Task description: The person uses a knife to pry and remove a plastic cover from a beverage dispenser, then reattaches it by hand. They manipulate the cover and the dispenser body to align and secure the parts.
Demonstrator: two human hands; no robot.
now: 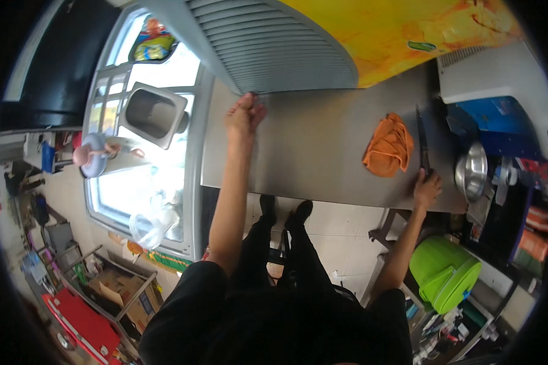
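Note:
My left hand (pixel 246 117) is at the lower edge of a grey ribbed panel (pixel 280 52), above the left part of a steel table (pixel 310 146). Its fingers are curled together at that edge, and whatever may be between them is too small to make out. On the right side of the table, my right hand (pixel 427 190) has its fingers closed at the handle end of a knife (pixel 423 143). The knife's dark blade points away from me. A folded orange cloth (pixel 388 146) lies left of the knife.
Left of the table is a glass-topped case (pixel 199 158) bearing a steel pan (pixel 154 115) and a clear plastic container (pixel 146 228). Metal bowls (pixel 472 171) stand at the right. A lime-green bucket (pixel 444 274) sits below them. A yellow printed panel (pixel 402 36) overhangs the far side.

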